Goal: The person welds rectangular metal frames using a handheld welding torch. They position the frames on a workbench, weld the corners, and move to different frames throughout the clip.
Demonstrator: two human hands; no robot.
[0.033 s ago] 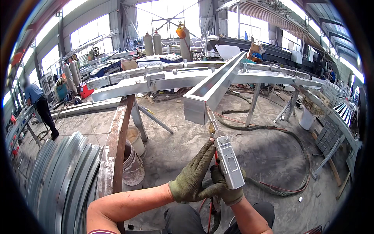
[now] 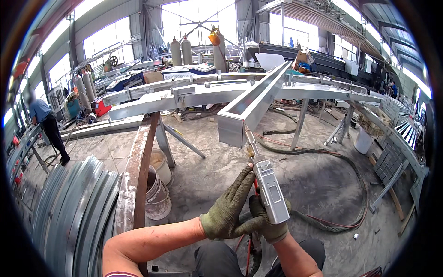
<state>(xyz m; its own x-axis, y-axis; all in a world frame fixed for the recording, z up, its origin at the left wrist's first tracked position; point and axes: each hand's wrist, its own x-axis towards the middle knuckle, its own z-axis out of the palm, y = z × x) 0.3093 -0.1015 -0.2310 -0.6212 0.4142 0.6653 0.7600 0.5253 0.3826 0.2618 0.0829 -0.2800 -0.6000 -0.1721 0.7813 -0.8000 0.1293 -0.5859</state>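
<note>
Silver torch (image 2: pixel 273 191) at box beam (image 2: pixel 231 131) corner: unchanged, so alignment holds.
Right hand (image 2: pixel 273 234) curls around it; left hand (image 2: pixel 225 215) straight-fingered alongside.

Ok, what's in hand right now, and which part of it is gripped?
The right hand holds the silver power tool near its rear end; the grip is partly hidden under its body. The left hand is flat beside it, contact unclear.

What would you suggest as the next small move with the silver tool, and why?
Perhaps ease the silver tool slightly along the near corner of the metal beam: its tip appears to sit there, the gloved right hand grips it, and the gloved left hand lies alongside, seemingly for support.
</note>
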